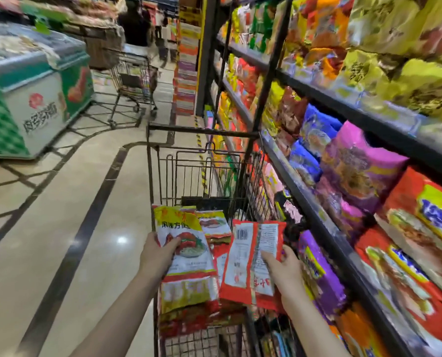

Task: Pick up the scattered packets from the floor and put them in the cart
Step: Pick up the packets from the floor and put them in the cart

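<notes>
We stand in a shop aisle with both arms stretched over the cart (202, 161), each hand carrying packets. Our left hand (158, 256) has its grip closed on a yellow and white packet (186, 248), thumb on its face and fingers hidden beneath, with what looks like more packets stacked under it. Our right hand (284, 266) pinches a red packet (253, 261), turned so that its barcode side faces up. Both bundles hang above the near end of the basket, held flat and fanned, probably so that they can be dropped together rather than one by one.

The cart is drawn up close against the shelves (318, 161) on our right, which are packed with noodle packets, leaving the floor (60, 228) free on the left. No scattered packets show on the stretch of floor in view. Beneath our hands the basket seems to hold some red packets already, though blur makes that hard to confirm.

We judge the step in hand to be the release: loosen both grips and let the packets fall inside the wire walls. A second cart (135, 81) and a chest freezer (29, 81) stand farther up the aisle.
</notes>
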Available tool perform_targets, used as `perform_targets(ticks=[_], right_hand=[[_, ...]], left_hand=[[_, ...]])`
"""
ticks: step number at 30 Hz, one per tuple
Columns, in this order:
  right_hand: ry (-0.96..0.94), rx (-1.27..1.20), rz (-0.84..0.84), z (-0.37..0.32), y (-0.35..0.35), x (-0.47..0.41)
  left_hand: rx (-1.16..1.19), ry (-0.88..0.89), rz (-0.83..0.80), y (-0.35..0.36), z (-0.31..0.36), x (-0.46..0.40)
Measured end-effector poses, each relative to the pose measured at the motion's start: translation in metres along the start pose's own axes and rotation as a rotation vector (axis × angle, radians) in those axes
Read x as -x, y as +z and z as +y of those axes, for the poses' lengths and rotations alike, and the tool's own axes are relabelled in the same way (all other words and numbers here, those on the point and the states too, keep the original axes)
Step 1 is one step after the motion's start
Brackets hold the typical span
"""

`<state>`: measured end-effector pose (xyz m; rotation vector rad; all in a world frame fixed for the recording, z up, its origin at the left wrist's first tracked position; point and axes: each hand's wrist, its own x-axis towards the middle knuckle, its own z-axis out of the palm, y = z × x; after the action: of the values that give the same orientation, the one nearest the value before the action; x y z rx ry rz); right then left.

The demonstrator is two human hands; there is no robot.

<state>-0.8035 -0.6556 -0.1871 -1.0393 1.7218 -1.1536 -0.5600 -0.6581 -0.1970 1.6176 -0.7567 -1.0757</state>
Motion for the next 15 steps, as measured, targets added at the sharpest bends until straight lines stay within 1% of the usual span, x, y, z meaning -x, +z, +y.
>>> perform_targets(ticks=[4, 8, 11, 15], right_hand=[[0.031, 0.044, -0.094, 0.003, 0.046, -0.096], [0.076, 0.095, -0.183, 0.008, 0.094, -0.186], [0.108, 0.169, -0.253, 0.029, 0.129, -0.245], [0.123, 0.240, -0.347, 0.063, 0.171, -0.302]], left_hand=[[-0.097, -0.042, 0.028, 0.032, -0.003, -0.075], [-0.128, -0.097, 0.053, 0.065, -0.013, -0.151], [-0.169, -0.182, 0.125, 0.082, -0.028, -0.205], [-0.233, -0.232, 0.132, 0.091, -0.057, -0.258]])
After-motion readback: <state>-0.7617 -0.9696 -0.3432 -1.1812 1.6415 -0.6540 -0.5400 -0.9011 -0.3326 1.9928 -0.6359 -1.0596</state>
